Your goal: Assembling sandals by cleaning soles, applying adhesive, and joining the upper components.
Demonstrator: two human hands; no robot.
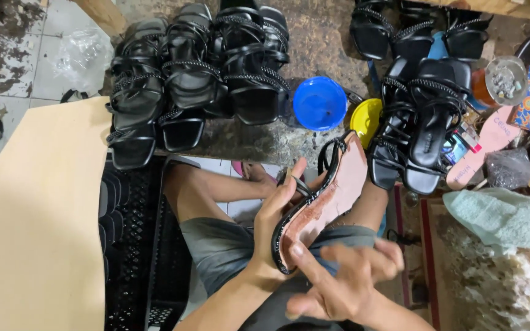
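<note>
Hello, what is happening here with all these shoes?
A seated person holds a black strappy sandal upside down in the left hand, its brownish sole facing up. The right hand touches the sole near the heel end with a fingertip. Many finished black sandals stand on the worn bench, beside a blue lid and a yellow one.

This is a small shoemaking workshop. A worn, stained bench (pixel 314 37) carries rows of finished black strappy sandals (pixel 191 79), with a second cluster of the same sandals (pixel 421 110) further along. Beside them stand a blue tub (pixel 319 103) and a yellow lid (pixel 366 119), and loose pink insoles (pixel 489 144) lie near a jar of small hardware (pixel 505 79). A large tan sheet of sole material (pixel 44 220) leans over black plastic crates (pixel 136 245), and the tiled floor (pixel 7 61) is grimy and spattered.
</note>
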